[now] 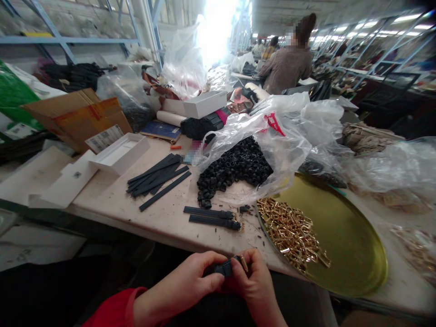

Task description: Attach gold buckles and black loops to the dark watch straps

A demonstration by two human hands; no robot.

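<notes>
Lower centre: one dark strap piece point(223, 268), pinched by thumb and fingers of both the left hand point(192, 274) and the right hand point(255, 278); gold buckle point(244, 263) held at its right end. Step in hand, as judged: buckle being fitted. Next move, as judged: strap to be drawn snug, firm pinch required. Right: loose gold buckles point(293, 234), heaped on round tray point(354, 236).
</notes>
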